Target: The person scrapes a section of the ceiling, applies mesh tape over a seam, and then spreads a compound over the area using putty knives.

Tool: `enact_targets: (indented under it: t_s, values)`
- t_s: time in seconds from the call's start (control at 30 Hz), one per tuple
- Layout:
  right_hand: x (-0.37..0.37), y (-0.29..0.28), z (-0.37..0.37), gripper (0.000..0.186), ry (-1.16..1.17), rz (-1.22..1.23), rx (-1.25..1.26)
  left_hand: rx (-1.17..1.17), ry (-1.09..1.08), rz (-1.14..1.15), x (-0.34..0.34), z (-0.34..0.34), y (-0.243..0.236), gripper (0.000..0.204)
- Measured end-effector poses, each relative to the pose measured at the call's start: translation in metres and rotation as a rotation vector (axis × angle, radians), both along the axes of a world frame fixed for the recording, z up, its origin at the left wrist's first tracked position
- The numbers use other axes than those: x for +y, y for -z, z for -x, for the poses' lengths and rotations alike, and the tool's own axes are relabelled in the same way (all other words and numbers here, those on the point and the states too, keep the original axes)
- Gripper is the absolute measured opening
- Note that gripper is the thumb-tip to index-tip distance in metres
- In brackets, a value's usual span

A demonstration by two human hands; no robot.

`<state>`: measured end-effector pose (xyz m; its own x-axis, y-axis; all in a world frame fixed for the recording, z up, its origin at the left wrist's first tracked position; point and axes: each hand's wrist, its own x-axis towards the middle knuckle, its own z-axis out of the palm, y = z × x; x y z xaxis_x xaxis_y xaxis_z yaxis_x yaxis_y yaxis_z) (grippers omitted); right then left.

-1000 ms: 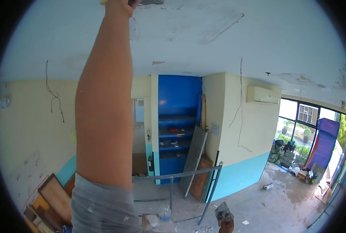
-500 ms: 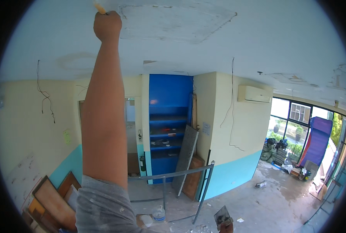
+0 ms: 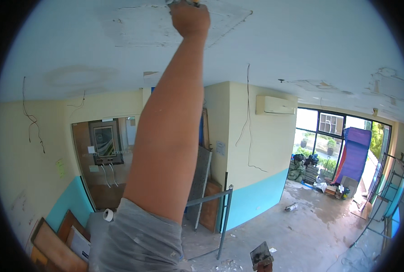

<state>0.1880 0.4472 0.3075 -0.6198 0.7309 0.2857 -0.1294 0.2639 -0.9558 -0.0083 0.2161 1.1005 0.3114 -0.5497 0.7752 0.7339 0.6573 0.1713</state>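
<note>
My left arm is stretched up to the white ceiling, and my left hand [image 3: 190, 19] is closed around a tool with a yellowish handle [image 3: 196, 2]. The picture's top edge cuts most of that tool off, so its working end cannot be made out. Beside the hand lies a rectangular ceiling patch [image 3: 140, 27] with rough, smeared seams. Low in the view, my right hand [image 3: 264, 264] grips a flat, square, dark metal plate [image 3: 259, 254] smeared with pale paste. Only some of its fingers show.
A grey metal railing [image 3: 211, 196] stands below, in front of a leaning grey panel [image 3: 203, 186]. Wooden boards [image 3: 59, 245] lean at the lower left. Loose wires [image 3: 248, 118] hang from the ceiling. Scaffold frames [image 3: 383, 204] stand at the right, near bags [image 3: 297, 167] by the windows.
My left hand has swept right across the ceiling with the tool. The view has turned right, uncovering the glass door at left. The right hand still holds the plate low down.
</note>
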Motion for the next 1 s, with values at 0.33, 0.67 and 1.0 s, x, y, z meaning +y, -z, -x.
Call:
enact_targets:
  t_s: [0.33,0.67,1.0]
  values:
    - [-0.008,-0.012,-0.013,0.025,-0.111,0.076,-0.007,-0.088,0.130,0.423,0.057,-0.001,0.076,0.027]
    - [0.019,0.017,0.007,0.039,-0.418,0.629,0.156,-0.188,0.425,-0.016,-0.160,0.083,0.108,0.039]
    - [0.005,0.031,0.038,0.041,-0.341,0.615,0.181,0.018,1.078,-0.079,-0.287,0.028,0.038,0.032]
